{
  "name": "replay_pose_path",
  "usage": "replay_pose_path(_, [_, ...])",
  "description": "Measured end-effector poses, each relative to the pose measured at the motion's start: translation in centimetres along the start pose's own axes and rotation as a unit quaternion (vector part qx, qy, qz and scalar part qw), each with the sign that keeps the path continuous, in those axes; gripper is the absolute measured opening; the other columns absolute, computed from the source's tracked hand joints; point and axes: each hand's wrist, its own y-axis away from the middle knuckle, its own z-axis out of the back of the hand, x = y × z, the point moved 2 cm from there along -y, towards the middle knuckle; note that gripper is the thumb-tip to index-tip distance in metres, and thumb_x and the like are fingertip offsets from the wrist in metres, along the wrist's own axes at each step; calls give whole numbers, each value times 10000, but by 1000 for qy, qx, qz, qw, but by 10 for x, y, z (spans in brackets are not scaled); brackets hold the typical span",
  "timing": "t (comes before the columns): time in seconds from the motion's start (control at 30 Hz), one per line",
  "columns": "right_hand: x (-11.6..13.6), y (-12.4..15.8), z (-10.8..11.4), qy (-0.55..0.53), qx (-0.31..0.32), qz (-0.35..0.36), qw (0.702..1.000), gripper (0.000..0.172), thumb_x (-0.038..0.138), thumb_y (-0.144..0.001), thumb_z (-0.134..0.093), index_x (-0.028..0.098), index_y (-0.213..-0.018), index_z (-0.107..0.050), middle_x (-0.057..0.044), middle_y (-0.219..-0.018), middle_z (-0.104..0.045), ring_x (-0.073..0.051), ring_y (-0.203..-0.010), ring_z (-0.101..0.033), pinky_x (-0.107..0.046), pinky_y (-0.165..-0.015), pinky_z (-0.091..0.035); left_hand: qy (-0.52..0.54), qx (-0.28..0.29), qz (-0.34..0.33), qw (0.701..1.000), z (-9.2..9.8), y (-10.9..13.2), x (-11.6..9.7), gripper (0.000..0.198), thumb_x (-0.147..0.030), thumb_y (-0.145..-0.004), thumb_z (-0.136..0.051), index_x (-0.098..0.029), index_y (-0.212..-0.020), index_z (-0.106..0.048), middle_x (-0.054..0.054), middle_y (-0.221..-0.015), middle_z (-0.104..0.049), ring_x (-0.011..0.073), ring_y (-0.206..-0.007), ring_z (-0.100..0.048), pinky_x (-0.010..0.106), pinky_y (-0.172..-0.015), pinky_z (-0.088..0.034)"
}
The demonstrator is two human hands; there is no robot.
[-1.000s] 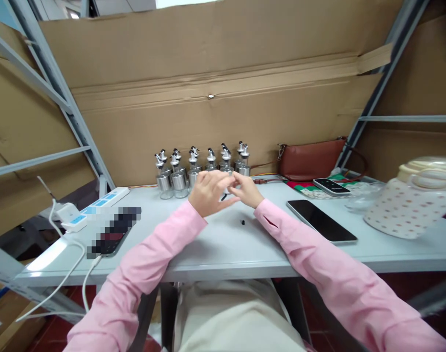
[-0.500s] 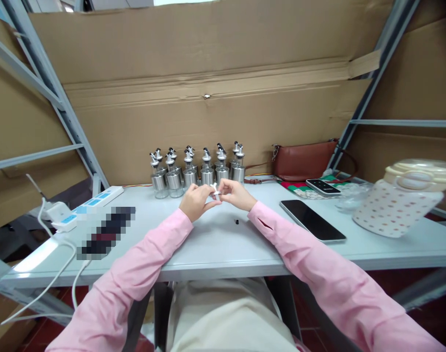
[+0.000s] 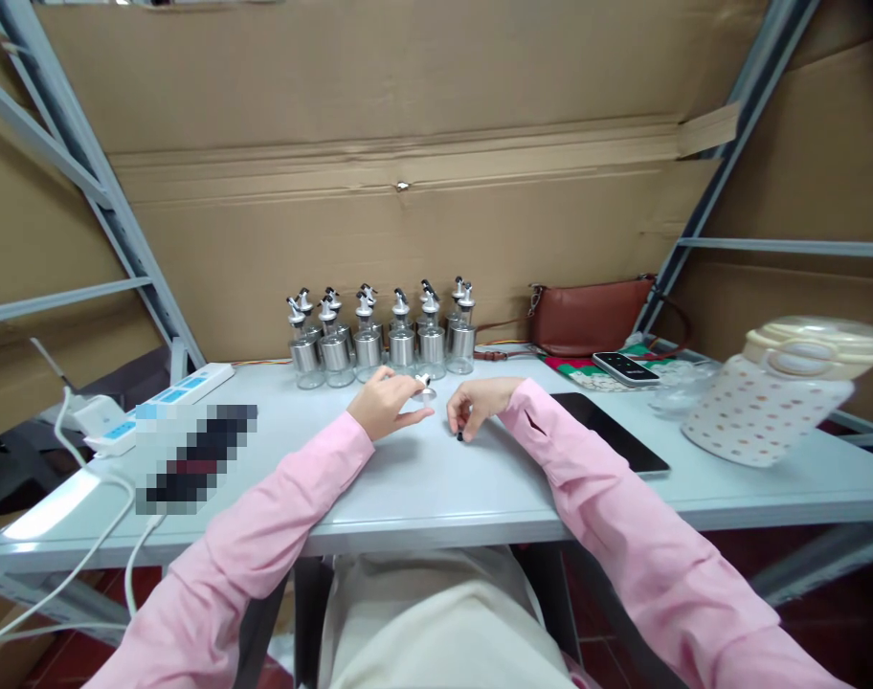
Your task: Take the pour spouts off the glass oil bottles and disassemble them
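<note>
My left hand (image 3: 386,402) is closed on a small white and clear pourer spout (image 3: 426,390), held by the fingertips just above the table. Its thumb reaches out below the spout. To the right, my right hand (image 3: 480,407) is down at the tabletop with its fingertips pinched on a small black piece (image 3: 460,436). Most of that piece is covered by the fingers. Behind both hands stand several glass oil bottles (image 3: 369,346) with steel bands and silver pourer tops with black tips.
A dark tablet or phone (image 3: 619,435) lies by my right forearm. A dotted white jug (image 3: 759,407), a brown bag (image 3: 587,321) and a small white device (image 3: 625,368) are at the right. At the left lie a power strip (image 3: 170,402) and white cables (image 3: 131,545).
My right hand has left the spout and come down to the black piece on the table. The spout stays in my left hand. The view has shifted slightly.
</note>
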Motion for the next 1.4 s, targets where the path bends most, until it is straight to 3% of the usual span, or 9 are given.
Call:
replay_pose_path(0.13, [1, -2, 0, -9, -18, -9, 1000, 259, 314, -510, -763, 144, -682, -671, 34, -591, -642, -63, -546, -548, -181, -578, -422, 1, -3, -5, 1000, 1, -1, -1, 294, -441, -872, -433, -160, -887, -516, -6, -660, -622, 102, -584, -573, 289, -698, -387])
replay_pose_path(0.27, [4, -1, 4, -78, -89, 8, 993, 245, 267, -514, -759, 140, -665, -613, 30, -619, -652, -68, -568, -569, -203, -618, -442, -1, -15, -11, 1000, 4, -2, -2, 267, -417, -869, -450, -158, -899, -511, 4, -691, -629, 108, -629, -589, 285, -700, -392])
replay_pose_path(0.4, [10, 0, 6, -186, -151, 67, 969, 277, 271, -537, -757, 142, -683, -560, 4, -658, -667, -99, -625, -611, -269, -690, -472, -2, -3, -2, 1000, 4, -2, -2, 254, -404, -863, -460, -165, -931, -512, 17, -755, -648, 120, -679, -600, 298, -722, -387])
replay_pose_path(0.73, [20, -2, 10, -286, -282, 137, 906, 273, 298, -591, -750, 138, -791, -655, -6, -704, -667, -99, -664, -615, -294, -751, -483, -15, -39, 30, 999, 6, -3, -3, 235, -373, -848, -488, -160, -945, -511, 29, -829, -674, 135, -719, -613, 315, -745, -368])
replay_pose_path(0.93, [23, -1, 8, -342, -305, 161, 874, 299, 305, -566, -774, 153, -788, -643, -4, -707, -670, -101, -667, -620, -311, -774, -486, -9, -12, 67, 998, 5, -2, -1, 242, -380, -844, -481, -164, -946, -520, 44, -869, -679, 143, -731, -614, 326, -759, -362])
replay_pose_path(1.4, [27, -4, 4, -369, -312, 184, 856, 310, 373, -588, -762, 148, -733, -606, 22, -644, -624, -74, -612, -577, -280, -732, -473, -28, -42, 37, 998, 7, -3, -3, 253, -389, -877, -455, -163, -980, -507, 43, -907, -665, 146, -784, -605, 311, -757, -358])
